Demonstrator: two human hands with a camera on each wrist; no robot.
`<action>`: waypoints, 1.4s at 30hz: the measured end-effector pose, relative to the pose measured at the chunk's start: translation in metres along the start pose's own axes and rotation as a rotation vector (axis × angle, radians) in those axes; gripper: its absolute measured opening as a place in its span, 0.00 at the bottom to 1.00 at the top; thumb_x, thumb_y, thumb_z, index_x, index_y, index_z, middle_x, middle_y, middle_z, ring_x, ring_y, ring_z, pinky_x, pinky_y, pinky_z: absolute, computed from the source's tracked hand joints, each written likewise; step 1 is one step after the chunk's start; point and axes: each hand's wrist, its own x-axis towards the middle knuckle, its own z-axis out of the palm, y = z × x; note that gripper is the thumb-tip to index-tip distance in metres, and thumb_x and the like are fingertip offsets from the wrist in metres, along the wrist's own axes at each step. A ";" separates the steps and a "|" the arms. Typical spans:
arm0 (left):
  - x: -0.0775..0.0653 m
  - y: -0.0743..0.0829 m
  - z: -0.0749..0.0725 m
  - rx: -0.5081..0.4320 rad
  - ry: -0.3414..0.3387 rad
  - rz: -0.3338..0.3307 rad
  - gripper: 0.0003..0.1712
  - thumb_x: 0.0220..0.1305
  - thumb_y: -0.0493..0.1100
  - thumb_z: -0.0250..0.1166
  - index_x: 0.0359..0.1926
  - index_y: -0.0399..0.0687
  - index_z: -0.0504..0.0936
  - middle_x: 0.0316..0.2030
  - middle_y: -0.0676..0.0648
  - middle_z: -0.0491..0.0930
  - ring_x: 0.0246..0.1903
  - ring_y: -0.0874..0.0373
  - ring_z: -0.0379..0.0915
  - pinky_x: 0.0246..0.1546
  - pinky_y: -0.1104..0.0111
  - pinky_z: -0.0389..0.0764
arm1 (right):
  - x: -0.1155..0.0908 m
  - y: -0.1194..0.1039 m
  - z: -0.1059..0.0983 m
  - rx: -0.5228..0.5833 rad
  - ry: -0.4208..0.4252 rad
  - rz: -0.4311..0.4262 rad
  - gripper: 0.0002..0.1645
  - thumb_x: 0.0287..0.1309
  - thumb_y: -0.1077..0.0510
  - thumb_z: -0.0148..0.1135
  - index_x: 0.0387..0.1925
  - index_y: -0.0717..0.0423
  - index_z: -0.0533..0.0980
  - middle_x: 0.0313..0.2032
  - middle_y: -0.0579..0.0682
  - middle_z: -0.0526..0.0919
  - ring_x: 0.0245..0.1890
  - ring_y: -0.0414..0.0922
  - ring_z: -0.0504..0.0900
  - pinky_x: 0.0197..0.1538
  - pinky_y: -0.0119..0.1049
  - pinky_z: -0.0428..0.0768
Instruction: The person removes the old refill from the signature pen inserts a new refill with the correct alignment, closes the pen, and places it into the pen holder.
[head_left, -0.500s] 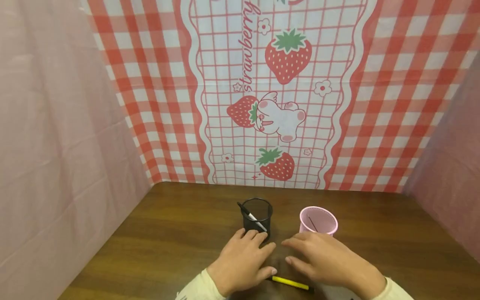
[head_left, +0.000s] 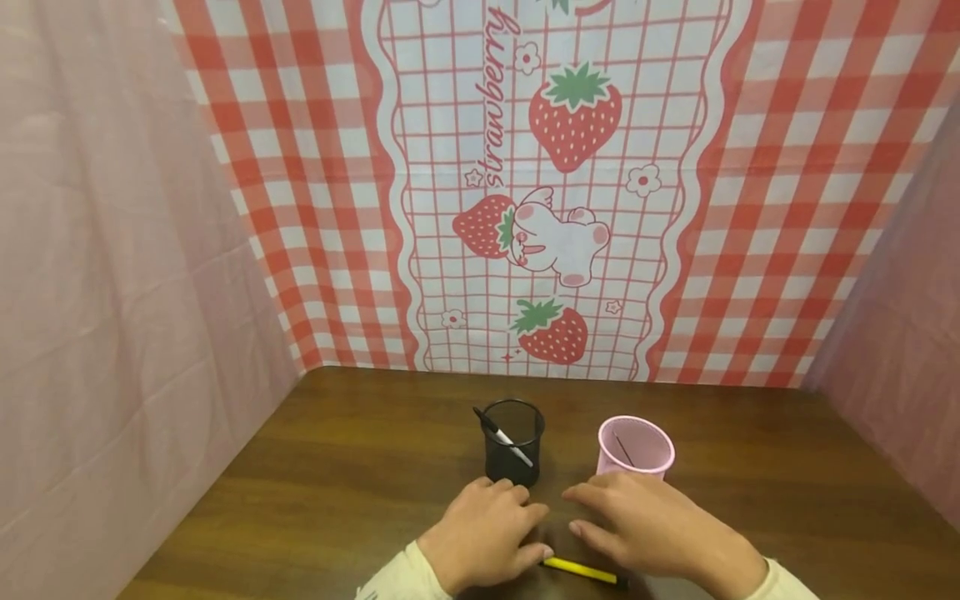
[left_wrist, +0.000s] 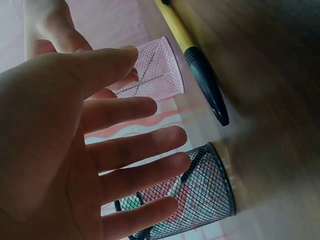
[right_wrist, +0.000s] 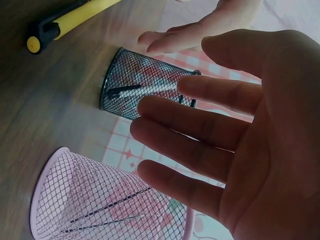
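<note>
My left hand [head_left: 487, 533] hovers palm down in front of the black mesh pen cup [head_left: 512, 462], fingers spread and nothing in them. A black-and-white marker [head_left: 504, 437] leans inside that cup, its dark end above the rim. To the right, my right hand [head_left: 652, 525] is held out with loose fingers before the pink mesh pen cup [head_left: 636, 442], hiding its lower part. Thin dark sticks [right_wrist: 110, 206] show through the pink mesh in the right wrist view. Between the hands and nearer me lies a yellow pen [head_left: 581, 570] with black ends; my left thumb overlaps its left end in the head view.
Both cups stand on a brown wooden table [head_left: 337, 467]. Behind it hangs a red-and-white checked cloth [head_left: 322, 208] with strawberries. Pale pink cloth [head_left: 112, 292] hangs at the left side, and more pink cloth [head_left: 907, 333] at the right.
My left hand has drawn back slightly toward me, so more of the black cup shows. The right hand is nearly where it was; the cups and pen have stayed put.
</note>
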 end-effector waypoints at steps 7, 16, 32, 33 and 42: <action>0.001 -0.002 0.003 0.018 -0.001 -0.005 0.17 0.59 0.69 0.67 0.36 0.66 0.85 0.29 0.60 0.77 0.31 0.64 0.76 0.28 0.68 0.74 | 0.002 0.001 0.000 0.012 -0.026 0.010 0.15 0.61 0.48 0.68 0.46 0.50 0.83 0.35 0.39 0.84 0.34 0.32 0.80 0.35 0.37 0.81; 0.001 -0.004 0.006 0.023 -0.043 0.031 0.16 0.55 0.66 0.71 0.31 0.64 0.85 0.28 0.60 0.77 0.29 0.65 0.75 0.28 0.69 0.75 | -0.003 0.003 0.006 0.026 -0.042 0.032 0.16 0.62 0.47 0.68 0.47 0.50 0.83 0.37 0.39 0.85 0.36 0.33 0.81 0.37 0.38 0.82; 0.003 0.001 0.015 0.046 -0.032 0.059 0.09 0.51 0.61 0.76 0.30 0.69 0.87 0.27 0.61 0.77 0.28 0.67 0.75 0.24 0.72 0.74 | -0.002 0.005 0.005 0.047 -0.041 0.041 0.14 0.61 0.49 0.68 0.46 0.49 0.83 0.36 0.38 0.84 0.34 0.31 0.79 0.35 0.37 0.81; 0.004 0.001 0.015 0.050 -0.029 0.061 0.09 0.51 0.61 0.76 0.30 0.70 0.87 0.27 0.61 0.77 0.28 0.66 0.75 0.24 0.72 0.74 | -0.002 0.006 0.005 0.048 -0.041 0.045 0.14 0.61 0.49 0.68 0.46 0.49 0.83 0.35 0.37 0.84 0.34 0.31 0.79 0.35 0.37 0.81; 0.003 0.004 0.017 0.058 -0.001 0.072 0.10 0.49 0.58 0.77 0.24 0.67 0.84 0.26 0.61 0.77 0.26 0.64 0.75 0.22 0.71 0.73 | -0.003 0.007 0.005 0.063 -0.064 0.056 0.14 0.62 0.48 0.68 0.46 0.49 0.83 0.34 0.36 0.83 0.33 0.30 0.78 0.33 0.37 0.80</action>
